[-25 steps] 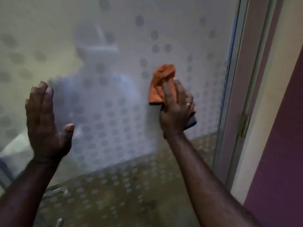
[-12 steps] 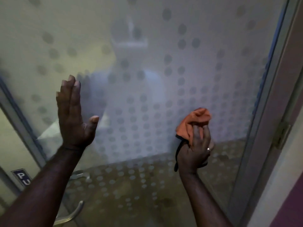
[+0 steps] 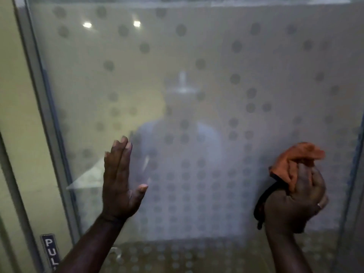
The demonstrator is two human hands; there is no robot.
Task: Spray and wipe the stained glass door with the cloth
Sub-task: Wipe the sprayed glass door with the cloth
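A frosted, dot-patterned glass door [image 3: 197,56] fills the frame. At lower left the left hand [image 3: 120,182] presses flat on it; at lower right the right hand [image 3: 295,201] bunches an orange cloth [image 3: 291,160] against the glass.

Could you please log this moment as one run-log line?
step: wiping | right hand: holds cloth at door | left hand: open, flat by glass | spray bottle: not in view
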